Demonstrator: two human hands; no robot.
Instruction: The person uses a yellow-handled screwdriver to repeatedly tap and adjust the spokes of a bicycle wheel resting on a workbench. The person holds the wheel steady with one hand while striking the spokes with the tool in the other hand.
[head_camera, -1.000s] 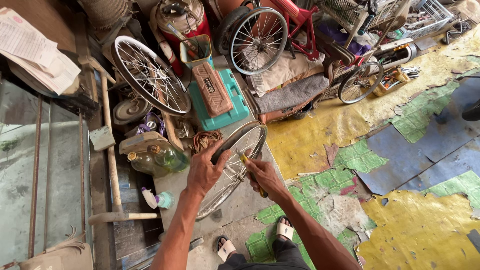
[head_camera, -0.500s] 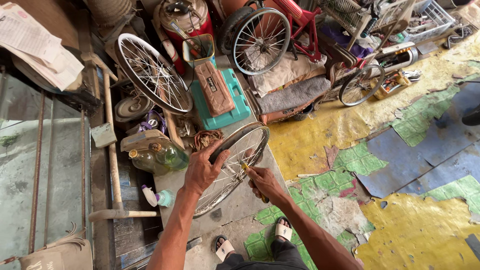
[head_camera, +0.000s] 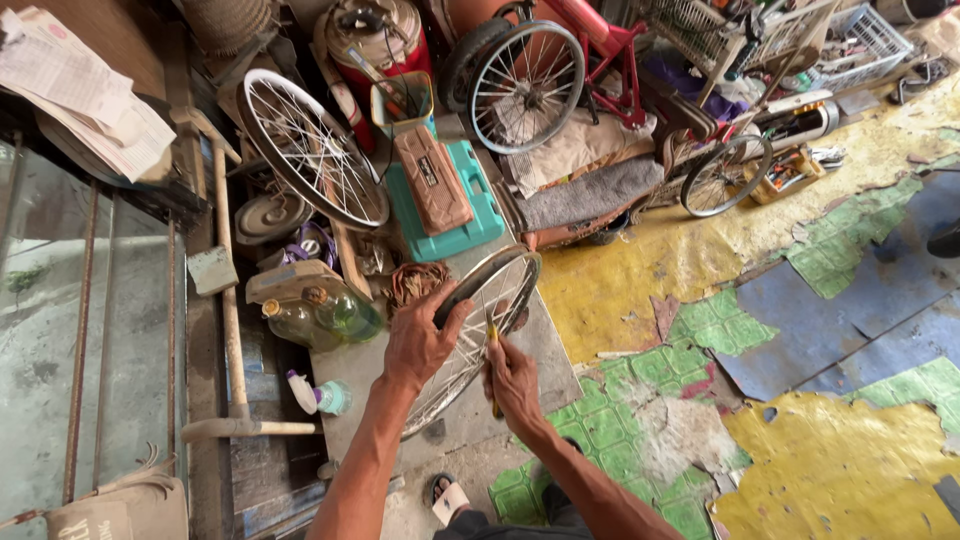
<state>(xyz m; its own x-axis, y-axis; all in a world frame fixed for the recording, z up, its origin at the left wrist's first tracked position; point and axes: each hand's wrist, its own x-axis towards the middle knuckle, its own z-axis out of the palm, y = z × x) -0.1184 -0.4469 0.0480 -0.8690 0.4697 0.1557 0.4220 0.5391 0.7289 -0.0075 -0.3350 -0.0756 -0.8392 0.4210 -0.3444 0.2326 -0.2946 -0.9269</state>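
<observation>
Left hand (head_camera: 418, 345) is gripping the rim of the bicycle wheel (head_camera: 490, 300), fingers curled over its upper-left arc. Glass bottles (head_camera: 325, 318) are lying just left of the wheel, and a small spray bottle (head_camera: 318, 396) is lying below them. Right hand (head_camera: 513, 385) is closing around a yellow-handled tool (head_camera: 492, 340), holding it against the spokes inside the wheel. Behind the wheel, a teal case (head_camera: 450, 205) is carrying a brown box (head_camera: 435, 180).
</observation>
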